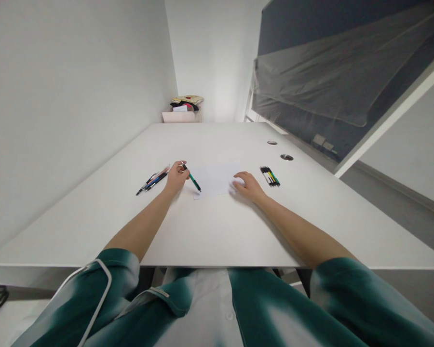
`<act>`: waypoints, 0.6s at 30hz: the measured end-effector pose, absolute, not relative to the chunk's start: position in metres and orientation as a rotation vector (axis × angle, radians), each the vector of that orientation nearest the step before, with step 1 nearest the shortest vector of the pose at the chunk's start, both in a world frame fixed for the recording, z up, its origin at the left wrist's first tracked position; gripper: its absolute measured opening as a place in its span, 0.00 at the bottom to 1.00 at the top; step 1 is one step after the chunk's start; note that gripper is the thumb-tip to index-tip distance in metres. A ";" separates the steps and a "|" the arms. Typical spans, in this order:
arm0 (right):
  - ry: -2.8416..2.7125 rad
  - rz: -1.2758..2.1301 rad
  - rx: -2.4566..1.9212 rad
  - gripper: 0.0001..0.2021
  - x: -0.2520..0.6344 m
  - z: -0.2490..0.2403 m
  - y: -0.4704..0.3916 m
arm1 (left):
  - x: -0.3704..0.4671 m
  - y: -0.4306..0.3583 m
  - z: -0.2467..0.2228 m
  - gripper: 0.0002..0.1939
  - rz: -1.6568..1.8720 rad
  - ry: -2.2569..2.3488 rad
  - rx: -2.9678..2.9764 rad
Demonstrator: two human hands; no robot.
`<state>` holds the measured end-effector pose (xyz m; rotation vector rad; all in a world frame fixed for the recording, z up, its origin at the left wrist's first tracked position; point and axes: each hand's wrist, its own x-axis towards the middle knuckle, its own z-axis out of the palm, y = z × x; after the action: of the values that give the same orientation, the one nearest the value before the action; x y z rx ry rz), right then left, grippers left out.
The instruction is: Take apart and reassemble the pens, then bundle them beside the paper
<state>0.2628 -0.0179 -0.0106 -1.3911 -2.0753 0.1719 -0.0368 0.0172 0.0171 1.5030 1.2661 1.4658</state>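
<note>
Green-and-black slim pen (193,180) slants rightward toward the near edge of the smooth white table (217,241), tip over a white rectangular paper sheet (215,180) — left hand (177,177) has it pinched, so that's nearer. Right hand (250,186) looks empty, fingers loosely parted, by the sheet's right edge.

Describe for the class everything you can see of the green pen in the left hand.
The green pen is slim and straight, with a green middle section and dark sections towards both ends; it looks like plastic. The fingers of the left hand grip its upper part, hiding some of it. It slants down to the right, its lower end over the left part of the white paper. Whether the tip touches the sheet cannot be told, and any lettering is too small to read.
</note>
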 end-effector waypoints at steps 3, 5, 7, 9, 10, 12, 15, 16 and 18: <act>-2.116 0.307 -1.297 0.17 0.252 -0.005 -0.027 | -0.019 0.005 0.019 0.15 1.383 1.079 1.321; -2.152 0.411 -1.252 0.19 0.244 -0.004 -0.031 | -0.010 -0.003 0.018 0.15 1.340 0.995 1.233; -2.173 0.385 -1.258 0.20 0.239 -0.004 -0.033 | -0.004 -0.009 0.016 0.16 1.297 0.945 1.179; -2.172 0.261 -1.356 0.21 0.239 -0.004 -0.031 | 0.000 -0.012 0.013 0.15 1.261 0.933 1.145; -2.169 0.203 -1.434 0.21 0.241 -0.004 -0.030 | 0.000 -0.012 0.012 0.15 1.258 0.938 1.128; -2.179 0.159 -1.605 0.20 0.247 -0.003 -0.027 | 0.001 -0.011 0.010 0.14 1.279 0.958 1.097; -2.238 0.179 -1.743 0.22 0.256 -0.001 -0.026 | -0.002 -0.007 0.009 0.13 1.336 0.987 1.068; -2.255 0.177 -1.744 0.21 0.258 0.000 -0.026 | -0.003 -0.006 0.009 0.13 1.349 0.996 1.062; -2.268 0.149 -1.720 0.20 0.258 0.000 -0.026 | -0.005 -0.005 0.008 0.13 1.367 1.016 1.055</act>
<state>0.2582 -0.0259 0.0003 -1.7195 -2.2677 0.1495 -0.0047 -0.0048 0.0083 1.0553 1.0162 1.3668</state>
